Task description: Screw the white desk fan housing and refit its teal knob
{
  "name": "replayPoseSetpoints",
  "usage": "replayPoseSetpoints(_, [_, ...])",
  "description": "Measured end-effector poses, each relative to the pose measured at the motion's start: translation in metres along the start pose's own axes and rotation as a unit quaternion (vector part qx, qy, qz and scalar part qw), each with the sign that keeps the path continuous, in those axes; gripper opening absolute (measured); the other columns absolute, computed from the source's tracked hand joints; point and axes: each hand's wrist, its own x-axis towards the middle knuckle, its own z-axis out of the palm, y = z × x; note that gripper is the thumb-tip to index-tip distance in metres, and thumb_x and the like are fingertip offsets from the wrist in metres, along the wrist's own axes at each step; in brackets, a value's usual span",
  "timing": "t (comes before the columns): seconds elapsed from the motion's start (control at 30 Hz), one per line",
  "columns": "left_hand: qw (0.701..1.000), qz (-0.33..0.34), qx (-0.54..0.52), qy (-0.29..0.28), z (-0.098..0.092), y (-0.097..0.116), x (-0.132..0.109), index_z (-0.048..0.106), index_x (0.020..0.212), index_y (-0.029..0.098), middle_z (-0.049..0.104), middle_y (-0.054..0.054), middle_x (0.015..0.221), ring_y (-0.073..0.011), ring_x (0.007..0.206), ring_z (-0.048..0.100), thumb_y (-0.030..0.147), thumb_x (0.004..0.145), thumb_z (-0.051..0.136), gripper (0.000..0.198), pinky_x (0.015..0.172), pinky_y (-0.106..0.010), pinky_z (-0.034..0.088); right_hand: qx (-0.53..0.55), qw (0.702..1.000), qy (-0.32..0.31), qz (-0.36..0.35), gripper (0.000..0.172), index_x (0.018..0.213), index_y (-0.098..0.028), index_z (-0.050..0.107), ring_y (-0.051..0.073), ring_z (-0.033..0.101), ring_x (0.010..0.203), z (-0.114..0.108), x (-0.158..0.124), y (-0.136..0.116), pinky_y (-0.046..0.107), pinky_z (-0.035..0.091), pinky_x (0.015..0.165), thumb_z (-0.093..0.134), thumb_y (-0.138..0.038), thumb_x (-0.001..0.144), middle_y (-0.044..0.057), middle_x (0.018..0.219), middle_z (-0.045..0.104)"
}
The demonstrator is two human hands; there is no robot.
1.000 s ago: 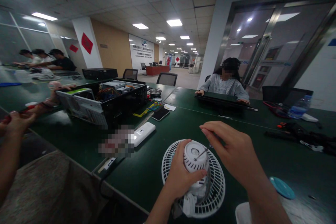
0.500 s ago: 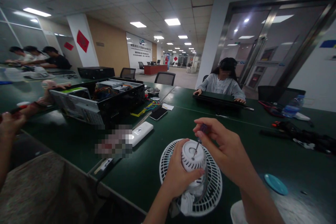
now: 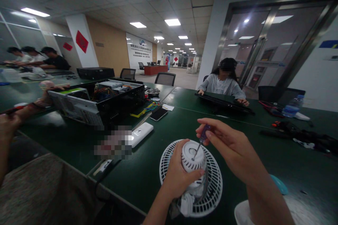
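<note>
A white electric fan (image 3: 217,182) lies grille-down on the green table, its rounded motor housing facing up. My left hand (image 3: 177,174) wraps round the housing from the left, thumb across the near side. Between the thumb and fingers of my right hand (image 3: 227,147) is a screwdriver (image 3: 204,135) with a dark purple handle. Its thin metal shaft slants down to the left, and the tip meets the top of the housing near a screw hole. Whether a screw sits in that hole is too small to tell.
An opened computer case (image 3: 116,102) stands at the left, with another person's arm beside it. A phone (image 3: 158,113) and a white power bank (image 3: 142,134) lie nearer. Across the table a person handles a dark flat panel (image 3: 224,104). At right are a turquoise disc (image 3: 280,185) and a water bottle (image 3: 293,106).
My right hand has shifted slightly right and turned, showing more of the screwdriver handle; the tip stays on the housing. My left hand keeps its hold. The person opposite has tilted the dark panel.
</note>
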Motion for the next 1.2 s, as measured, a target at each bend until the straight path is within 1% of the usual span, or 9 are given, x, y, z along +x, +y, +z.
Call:
replayPoseSetpoints(0.23, [1.000, -0.007, 0.007, -0.003, 0.000, 0.003, 0.000, 0.043, 0.122, 0.022, 0.049, -0.007, 0.126, -0.0284, 0.117, 0.046, 0.019, 0.060, 0.074, 0.070, 0.104, -0.043, 0.031, 0.004, 1.000, -0.003, 0.010, 0.023, 0.105, -0.020, 0.058, 0.013, 0.062, 0.068, -0.001, 0.002, 0.000, 0.028, 0.054, 0.063, 0.047, -0.023, 0.086, 0.004, 0.086, 0.065])
replayPoseSetpoints(0.43, [1.000, -0.006, 0.007, -0.001, 0.000, 0.000, 0.000, 0.042, 0.124, 0.023, 0.048, -0.008, 0.128, -0.0286, 0.118, 0.045, 0.022, 0.061, 0.074, 0.071, 0.104, -0.042, 0.031, 0.019, 0.999, 0.018, 0.036, 0.024, 0.103, -0.018, 0.059, 0.014, 0.064, 0.063, -0.001, 0.004, 0.004, 0.028, 0.056, 0.060, 0.051, -0.028, 0.083, 0.005, 0.082, 0.067])
replayPoseSetpoints(0.6, [1.000, -0.010, 0.010, -0.003, 0.000, -0.001, -0.001, 0.042, 0.125, 0.022, 0.048, -0.007, 0.127, -0.0282, 0.118, 0.045, 0.022, 0.060, 0.075, 0.072, 0.104, -0.042, 0.032, -0.006, 0.998, 0.048, 0.045, 0.021, 0.093, -0.018, 0.061, 0.015, 0.064, 0.057, 0.000, 0.006, 0.005, 0.027, 0.055, 0.055, 0.060, -0.032, 0.077, 0.003, 0.074, 0.067])
replayPoseSetpoints(0.73, [1.000, -0.015, 0.011, -0.001, 0.000, 0.000, -0.001, 0.042, 0.124, 0.022, 0.048, -0.007, 0.128, -0.0283, 0.119, 0.044, 0.020, 0.060, 0.074, 0.072, 0.105, -0.042, 0.031, -0.091, 0.992, 0.082, 0.000, 0.021, 0.094, -0.019, 0.060, 0.014, 0.064, 0.057, 0.005, 0.008, 0.007, 0.025, 0.054, 0.053, 0.060, -0.033, 0.078, 0.001, 0.070, 0.065])
replayPoseSetpoints(0.83, [1.000, -0.010, 0.006, 0.004, 0.000, -0.001, -0.001, 0.043, 0.124, 0.022, 0.048, -0.007, 0.128, -0.0292, 0.119, 0.045, 0.021, 0.059, 0.075, 0.072, 0.104, -0.042, 0.032, -0.190, 0.972, 0.121, -0.068, 0.018, 0.092, -0.019, 0.062, 0.014, 0.063, 0.058, 0.009, 0.009, 0.008, 0.026, 0.052, 0.054, 0.057, -0.032, 0.081, 0.001, 0.069, 0.065])
replayPoseSetpoints(0.9, [1.000, -0.006, 0.005, 0.007, 0.000, -0.001, -0.001, 0.044, 0.124, 0.022, 0.049, -0.007, 0.127, -0.0296, 0.118, 0.046, 0.021, 0.059, 0.075, 0.072, 0.103, -0.042, 0.033, -0.229, 0.960, 0.128, -0.099, 0.018, 0.092, -0.018, 0.063, 0.015, 0.062, 0.059, 0.009, 0.008, 0.008, 0.027, 0.052, 0.057, 0.054, -0.031, 0.082, 0.002, 0.071, 0.066])
replayPoseSetpoints(1.07, [1.000, -0.008, 0.007, 0.006, 0.000, -0.001, 0.000, 0.043, 0.124, 0.023, 0.048, -0.007, 0.128, -0.0295, 0.119, 0.045, 0.022, 0.058, 0.076, 0.074, 0.104, -0.042, 0.032, -0.206, 0.974, 0.069, -0.070, 0.026, 0.110, -0.020, 0.060, 0.014, 0.065, 0.069, 0.002, 0.002, 0.005, 0.023, 0.051, 0.052, 0.048, -0.024, 0.087, 0.005, 0.093, 0.069])
replayPoseSetpoints(1.13, [1.000, -0.008, 0.006, 0.004, 0.000, -0.001, 0.000, 0.043, 0.124, 0.023, 0.048, -0.007, 0.128, -0.0287, 0.119, 0.044, 0.021, 0.059, 0.076, 0.074, 0.105, -0.042, 0.031, -0.194, 0.977, 0.057, -0.069, 0.025, 0.109, -0.021, 0.059, 0.013, 0.064, 0.068, 0.000, 0.001, 0.004, 0.022, 0.051, 0.052, 0.048, -0.023, 0.087, 0.004, 0.095, 0.068])
replayPoseSetpoints(1.2, [1.000, -0.008, 0.004, 0.002, 0.000, -0.001, 0.000, 0.042, 0.124, 0.023, 0.048, -0.006, 0.128, -0.0281, 0.119, 0.044, 0.021, 0.059, 0.076, 0.074, 0.105, -0.041, 0.031, -0.207, 0.972, 0.068, -0.092, 0.021, 0.103, -0.020, 0.061, 0.012, 0.062, 0.063, 0.002, 0.002, 0.003, 0.023, 0.051, 0.055, 0.052, -0.024, 0.085, 0.003, 0.089, 0.068])
